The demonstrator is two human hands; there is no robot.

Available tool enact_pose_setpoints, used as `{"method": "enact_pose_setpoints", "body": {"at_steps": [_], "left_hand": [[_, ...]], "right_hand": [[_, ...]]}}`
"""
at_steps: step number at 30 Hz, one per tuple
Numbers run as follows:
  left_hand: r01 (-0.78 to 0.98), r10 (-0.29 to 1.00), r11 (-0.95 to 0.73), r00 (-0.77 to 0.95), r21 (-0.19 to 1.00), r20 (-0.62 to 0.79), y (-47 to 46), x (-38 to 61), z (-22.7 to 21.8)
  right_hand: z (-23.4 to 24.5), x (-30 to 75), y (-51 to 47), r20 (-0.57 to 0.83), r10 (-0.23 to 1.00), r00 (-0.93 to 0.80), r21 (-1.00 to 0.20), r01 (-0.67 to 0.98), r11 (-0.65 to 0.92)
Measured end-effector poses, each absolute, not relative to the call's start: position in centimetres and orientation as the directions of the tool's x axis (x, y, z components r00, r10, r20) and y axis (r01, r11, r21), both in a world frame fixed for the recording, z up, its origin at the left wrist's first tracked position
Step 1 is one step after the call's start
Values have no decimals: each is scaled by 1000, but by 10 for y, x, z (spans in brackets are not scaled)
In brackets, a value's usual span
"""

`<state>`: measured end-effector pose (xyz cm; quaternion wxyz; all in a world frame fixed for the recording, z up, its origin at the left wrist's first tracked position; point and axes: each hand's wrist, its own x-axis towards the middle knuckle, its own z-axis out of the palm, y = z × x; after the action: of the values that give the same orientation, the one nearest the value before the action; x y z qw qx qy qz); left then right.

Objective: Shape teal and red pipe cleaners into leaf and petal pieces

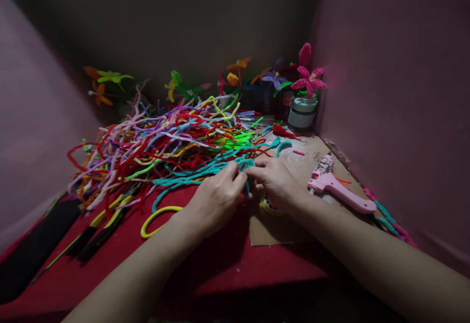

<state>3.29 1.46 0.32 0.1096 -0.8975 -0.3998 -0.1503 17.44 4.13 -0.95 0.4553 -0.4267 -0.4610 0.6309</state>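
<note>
Near the table's middle my left hand (222,193) and my right hand (273,178) meet, both with fingers closed in a pinch. A teal pipe cleaner (248,165) is bent between their fingertips; its lower end is partly hidden by the fingers. Several more teal pipe cleaners (191,178) lie just beyond my left hand. A yellow loop (160,212) rests beside my left wrist, partly covered by the forearm. Below my right hand a round yellow-rimmed thing (270,208) shows only in part.
A tangled heap of coloured pipe cleaners (165,137) fills the back left. Pliers (106,225) and a black strip-like object (40,244) lie left. A pink glue gun (341,193) rests on cardboard (279,235). Pipe-cleaner flowers (309,80) stand behind, one in a pale pot (303,113).
</note>
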Motion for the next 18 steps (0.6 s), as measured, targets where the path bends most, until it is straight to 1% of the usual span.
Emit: {"method": "enact_pose_setpoints", "body": {"at_steps": [2, 4, 5, 6, 7, 8, 10, 12, 14, 18], "left_hand": [[697, 675, -704, 598, 136, 432, 18, 30, 8], [597, 727, -679, 470, 427, 501, 23, 27, 13], [523, 783, -621, 383, 584, 490, 25, 26, 16], [436, 846, -532, 308, 726, 435, 27, 25, 18], [337, 899, -429, 253, 838, 358, 28, 24, 20], [243, 936, -325, 218, 914, 275, 30, 24, 21], [103, 971, -149, 202, 983, 126, 31, 23, 20], [-2, 974, -34, 223, 999, 34, 32, 23, 18], [-86, 973, 29, 231, 996, -8, 34, 24, 16], [-241, 985, 78, 168, 967, -38, 40, 24, 12]], "right_hand": [[-13, 176, 46, -118, 957, -264, -936, -293, -196], [-14, 178, 49, -112, 941, -320, -910, -346, -227], [-14, 178, 49, -111, 931, -347, -905, -353, -239], [-14, 179, 50, -108, 924, -367, -902, -356, -246], [-14, 180, 49, -102, 922, -373, -900, -360, -246], [-13, 180, 49, -97, 923, -372, -898, -367, -242], [-12, 180, 48, -86, 927, -365, -895, -380, -232], [-12, 180, 47, -88, 925, -369, -896, -376, -236], [-11, 180, 47, -97, 925, -367, -901, -363, -238], [-8, 180, 47, -99, 922, -373, -899, -364, -243]]}}
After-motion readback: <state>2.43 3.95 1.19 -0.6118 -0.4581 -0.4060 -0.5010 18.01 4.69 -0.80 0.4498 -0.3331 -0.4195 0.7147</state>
